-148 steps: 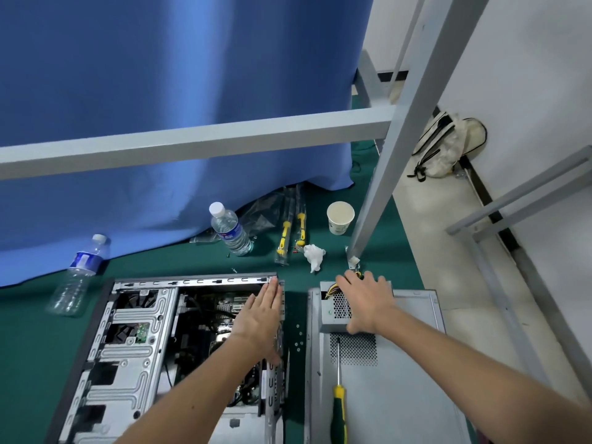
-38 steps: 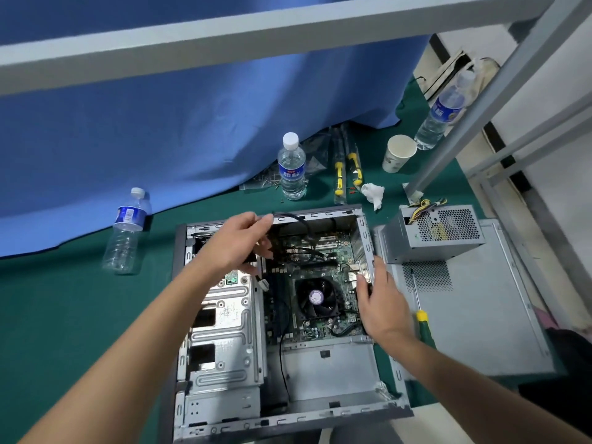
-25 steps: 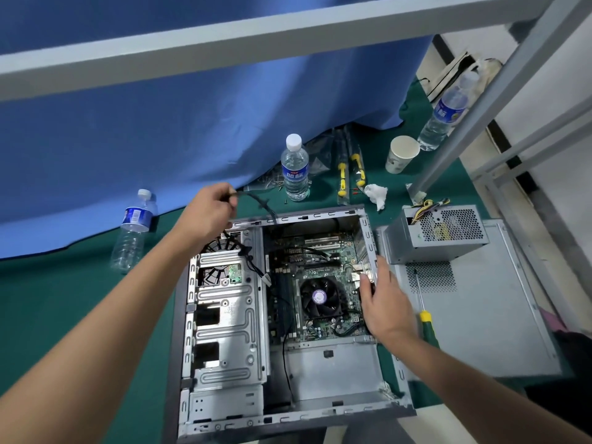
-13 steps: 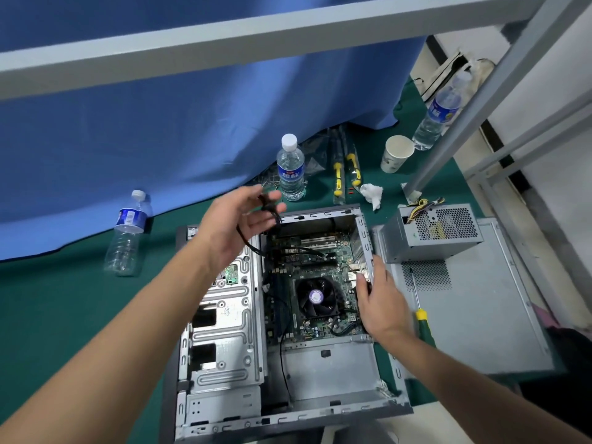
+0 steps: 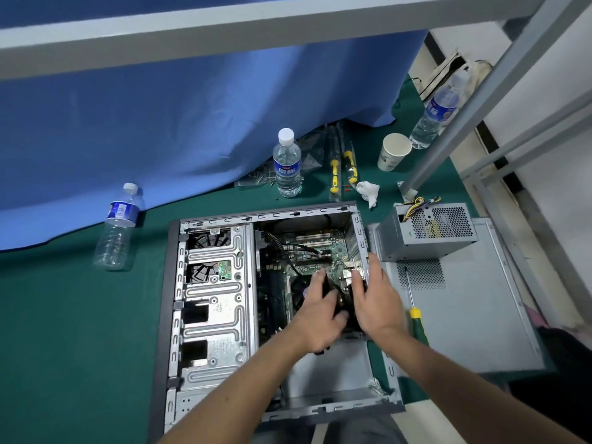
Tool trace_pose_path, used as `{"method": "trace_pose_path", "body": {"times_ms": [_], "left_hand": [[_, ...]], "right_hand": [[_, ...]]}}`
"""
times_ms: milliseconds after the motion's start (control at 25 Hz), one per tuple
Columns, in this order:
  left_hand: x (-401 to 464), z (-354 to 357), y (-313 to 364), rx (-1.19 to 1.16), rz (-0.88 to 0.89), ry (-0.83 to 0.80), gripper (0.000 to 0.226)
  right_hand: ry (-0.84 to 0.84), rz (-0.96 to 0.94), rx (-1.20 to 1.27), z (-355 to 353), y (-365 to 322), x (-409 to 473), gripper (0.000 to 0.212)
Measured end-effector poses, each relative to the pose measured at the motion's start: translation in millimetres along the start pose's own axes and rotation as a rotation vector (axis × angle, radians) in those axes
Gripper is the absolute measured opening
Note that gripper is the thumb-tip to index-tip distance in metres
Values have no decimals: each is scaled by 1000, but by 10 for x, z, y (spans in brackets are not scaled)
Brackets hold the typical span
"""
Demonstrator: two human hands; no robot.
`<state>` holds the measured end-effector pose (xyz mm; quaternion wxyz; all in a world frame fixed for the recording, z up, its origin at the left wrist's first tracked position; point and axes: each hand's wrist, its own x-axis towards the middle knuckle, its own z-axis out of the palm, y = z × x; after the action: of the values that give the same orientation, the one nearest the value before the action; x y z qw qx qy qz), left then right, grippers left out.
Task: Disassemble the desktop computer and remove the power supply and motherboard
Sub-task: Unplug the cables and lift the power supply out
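Observation:
The open computer case lies flat on the green mat. Its motherboard still sits inside, with black cables across it. My left hand and my right hand are both inside the case, closed around the black CPU cooler from left and right; they hide most of it. The grey power supply is out of the case and stands on the removed side panel, its coloured wires sticking up.
A green-and-yellow screwdriver lies on the panel by my right wrist. The metal drive cage fills the case's left half. Behind stand three water bottles, a paper cup, a tissue, packaged screwdrivers. A grey frame post slants overhead.
My left hand let go of the black cable it held up at the case's far side and came down onto the cooler. My right hand slid from the case edge inward.

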<state>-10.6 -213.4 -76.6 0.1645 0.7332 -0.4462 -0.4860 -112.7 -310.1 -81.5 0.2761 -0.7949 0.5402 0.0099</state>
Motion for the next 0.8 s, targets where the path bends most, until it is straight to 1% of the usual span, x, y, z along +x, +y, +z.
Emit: {"method": "trace_pose_path", "body": {"times_ms": [40,80,120,160,240,320,360,400,440,480,600,640,680,720,760,800], "left_hand": [[-21,11,-62,83,14,-54,58],[-49,-23,-120,157,46,-59,59],[-87,-91,-175,223,88,-16,53],[-153,-174,-219,266,124,71,45],[-330,-371,-335,283,133,351,39],[-470,-598,-552,305,31,678,41],[-502,-717,-670,304,-51,804,42],[-515,-821,-754,278,-137,873,46],[-489,-891,-811,242,-202,887,51],[-436,-923,-846,229,-233,862,55],[-291,-822,-903,381,-244,755,59],[-267,-790,-936,415,-244,757,59],[-274,-785,-958,432,-244,775,59],[-273,-787,-989,439,-245,790,58],[-253,-783,-1023,440,-254,800,56],[-247,-783,-1037,446,-255,810,55]], "right_hand": [[-9,3,0,-2,2,0,52],[-15,2,-1,1,6,-2,53],[-18,0,-1,4,1,-3,54],[-17,-1,1,6,-2,-7,54],[-17,-4,7,10,-5,-3,54],[-18,10,7,13,15,10,55],[-21,13,5,17,25,13,55],[-24,10,4,22,33,3,56],[-21,-2,5,24,29,3,57],[-14,-14,6,22,22,5,58],[89,-60,-91,-32,-10,-50,60],[138,-115,-150,-58,-17,-85,60],[170,-215,-170,-90,-47,-148,58],[145,-349,-151,-95,-92,-190,55],[62,-468,-86,-71,-178,-182,52],[-38,-542,0,-60,-329,-145,49]]}}
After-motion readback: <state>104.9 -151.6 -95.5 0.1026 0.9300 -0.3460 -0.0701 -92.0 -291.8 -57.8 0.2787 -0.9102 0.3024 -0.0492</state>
